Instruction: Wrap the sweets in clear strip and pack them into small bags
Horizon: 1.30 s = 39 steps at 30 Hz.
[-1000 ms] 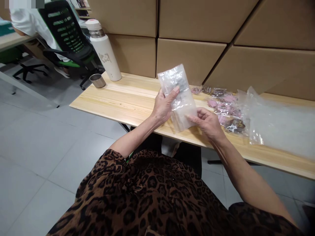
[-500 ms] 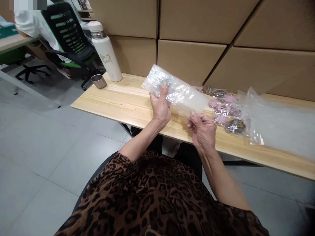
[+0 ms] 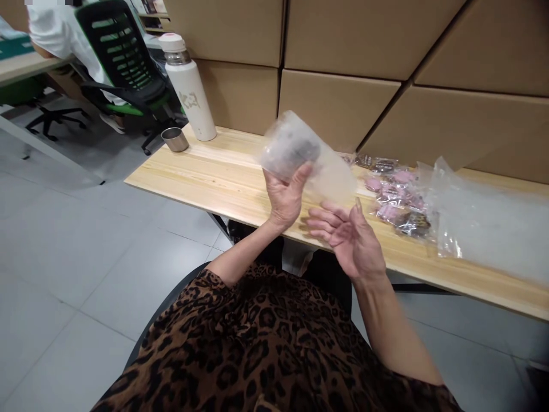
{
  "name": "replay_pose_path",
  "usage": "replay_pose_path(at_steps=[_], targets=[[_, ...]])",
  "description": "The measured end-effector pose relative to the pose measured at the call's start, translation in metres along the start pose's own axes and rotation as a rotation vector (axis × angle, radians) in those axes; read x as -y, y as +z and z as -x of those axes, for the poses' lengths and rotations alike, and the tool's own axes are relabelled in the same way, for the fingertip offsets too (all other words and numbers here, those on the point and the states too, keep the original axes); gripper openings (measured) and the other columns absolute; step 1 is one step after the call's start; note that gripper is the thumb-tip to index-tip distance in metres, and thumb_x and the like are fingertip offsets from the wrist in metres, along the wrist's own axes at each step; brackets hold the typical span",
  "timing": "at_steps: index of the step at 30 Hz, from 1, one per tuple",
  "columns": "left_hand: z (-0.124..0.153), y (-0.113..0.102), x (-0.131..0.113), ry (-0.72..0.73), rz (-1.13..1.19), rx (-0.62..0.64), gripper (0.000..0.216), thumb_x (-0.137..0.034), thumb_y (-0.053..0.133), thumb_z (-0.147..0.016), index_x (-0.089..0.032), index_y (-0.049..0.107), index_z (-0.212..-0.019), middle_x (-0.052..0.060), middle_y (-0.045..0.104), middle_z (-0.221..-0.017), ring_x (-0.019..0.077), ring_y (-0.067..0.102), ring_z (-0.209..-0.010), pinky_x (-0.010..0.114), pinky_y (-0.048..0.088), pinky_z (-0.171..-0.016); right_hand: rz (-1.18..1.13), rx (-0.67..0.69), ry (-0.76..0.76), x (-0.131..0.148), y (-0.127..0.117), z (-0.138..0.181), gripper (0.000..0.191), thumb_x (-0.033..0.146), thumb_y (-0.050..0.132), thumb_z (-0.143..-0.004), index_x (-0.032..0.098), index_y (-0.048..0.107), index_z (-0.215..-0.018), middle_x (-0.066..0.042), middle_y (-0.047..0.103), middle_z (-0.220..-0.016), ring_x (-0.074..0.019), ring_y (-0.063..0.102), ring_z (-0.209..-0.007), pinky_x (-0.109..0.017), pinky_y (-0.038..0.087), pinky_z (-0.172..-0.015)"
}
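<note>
My left hand grips a clear plastic bag above the bench, thumb on top. Something dark shows through the bag's upper left part; motion blur hides what it is. My right hand is open just below the bag's right end, palm up and fingers spread, holding nothing. To the right of it lie several small clear packets with pink and dark contents. Beside those, a stack of clear plastic bags covers the right part of the bench.
The wooden bench runs across in front of me. A white bottle and a metal cup stand at its left end. Cardboard boxes are stacked behind it. A person in white sits by a black chair at the far left.
My right hand has let go of the bag's lower right end and opened. The bag has turned and blurred in my left hand, and a dark shape now shows inside.
</note>
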<state>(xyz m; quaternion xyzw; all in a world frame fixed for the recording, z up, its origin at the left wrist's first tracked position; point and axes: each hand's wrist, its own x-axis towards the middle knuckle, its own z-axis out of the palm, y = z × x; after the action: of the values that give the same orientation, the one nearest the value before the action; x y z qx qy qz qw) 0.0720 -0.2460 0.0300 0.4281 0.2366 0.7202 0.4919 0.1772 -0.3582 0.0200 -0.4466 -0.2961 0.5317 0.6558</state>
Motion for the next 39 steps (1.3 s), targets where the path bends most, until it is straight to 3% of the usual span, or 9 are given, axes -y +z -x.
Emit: replay_pose_path(at_steps=[3,6,12,16,19,22,27,33,39], targets=[[0.020,-0.002,-0.002,-0.133,-0.040,0.151,0.079,-0.073,0.093,-0.069,-0.028,0.063,-0.126,0.005,0.078,-0.117,0.0255,0.074,-0.118,0.047,0.057,-0.114,-0.128,0.143,0.122,0.008,0.003,-0.012,0.069,0.086,0.069,-0.086,0.021,0.079,-0.108,-0.015,0.080,-0.118,-0.0329,0.076,-0.115,-0.050,0.068,-0.091],[0.026,-0.005,-0.003,-0.244,-0.007,0.307,0.068,-0.063,0.093,-0.075,-0.027,0.064,-0.125,0.005,0.077,-0.117,0.0252,0.075,-0.114,0.050,0.057,-0.113,-0.205,0.137,0.084,0.009,0.001,-0.027,0.060,0.078,0.071,-0.089,0.025,0.078,-0.117,-0.012,0.079,-0.127,-0.0333,0.073,-0.124,-0.052,0.068,-0.095],[0.000,-0.014,-0.007,-0.334,-0.031,0.483,0.053,-0.054,0.087,-0.085,-0.025,0.068,-0.125,0.007,0.076,-0.122,0.0261,0.073,-0.119,0.046,0.056,-0.114,-0.265,0.033,0.065,-0.005,-0.004,-0.040,0.035,0.057,0.076,-0.093,0.029,0.077,-0.115,-0.003,0.080,-0.124,-0.0258,0.077,-0.112,-0.043,0.070,-0.083],[-0.012,-0.019,-0.016,-0.427,-0.059,0.772,0.051,-0.049,0.093,-0.078,-0.022,0.075,-0.116,0.006,0.079,-0.111,0.0245,0.074,-0.111,0.041,0.059,-0.105,-0.247,-0.070,0.075,-0.015,-0.012,-0.048,0.013,0.033,0.083,-0.083,0.025,0.077,-0.092,-0.001,0.082,-0.096,-0.0187,0.077,-0.091,-0.030,0.068,-0.079],[-0.015,-0.021,-0.017,-0.523,-0.107,0.945,0.050,-0.051,0.094,-0.076,-0.016,0.078,-0.108,0.007,0.079,-0.106,0.0205,0.073,-0.101,0.036,0.059,-0.097,-0.198,-0.138,0.081,-0.022,-0.016,-0.056,0.012,0.024,0.084,-0.076,0.024,0.076,-0.084,0.000,0.079,-0.084,-0.0165,0.073,-0.076,-0.026,0.066,-0.073],[-0.017,-0.022,-0.013,-0.564,-0.192,0.937,0.055,-0.062,0.087,-0.079,-0.013,0.078,-0.105,0.009,0.078,-0.104,0.0192,0.071,-0.094,0.036,0.058,-0.091,-0.183,-0.164,0.056,-0.026,-0.014,-0.063,0.015,0.030,0.082,-0.082,0.025,0.078,-0.095,0.001,0.078,-0.082,-0.0162,0.072,-0.073,-0.028,0.067,-0.075],[-0.020,-0.025,-0.009,-0.289,-0.496,0.768,0.058,-0.072,0.080,-0.081,-0.016,0.080,-0.097,0.014,0.075,-0.117,0.0296,0.065,-0.122,0.048,0.054,-0.111,-0.173,-0.108,-0.103,-0.019,-0.006,-0.066,0.029,0.049,0.077,-0.094,0.028,0.078,-0.113,-0.001,0.082,-0.102,-0.0185,0.077,-0.100,-0.033,0.067,-0.094],[-0.023,-0.027,-0.006,-0.660,-0.084,0.713,0.063,-0.063,0.090,-0.077,-0.013,0.076,-0.113,0.014,0.080,-0.109,0.0249,0.075,-0.103,0.045,0.058,-0.101,-0.086,0.022,-0.119,-0.003,0.013,-0.060,0.050,0.075,0.074,-0.088,0.032,0.078,-0.115,-0.003,0.080,-0.126,-0.0261,0.069,-0.133,-0.045,0.064,-0.104],[-0.031,-0.028,0.002,-0.759,-0.026,0.604,0.056,-0.051,0.101,-0.067,-0.013,0.080,-0.103,0.013,0.082,-0.100,0.0238,0.077,-0.094,0.045,0.058,-0.100,0.028,0.059,-0.139,0.004,0.017,-0.069,0.064,0.083,0.077,-0.080,0.031,0.075,-0.119,-0.004,0.078,-0.126,-0.0275,0.067,-0.132,-0.042,0.065,-0.098]])
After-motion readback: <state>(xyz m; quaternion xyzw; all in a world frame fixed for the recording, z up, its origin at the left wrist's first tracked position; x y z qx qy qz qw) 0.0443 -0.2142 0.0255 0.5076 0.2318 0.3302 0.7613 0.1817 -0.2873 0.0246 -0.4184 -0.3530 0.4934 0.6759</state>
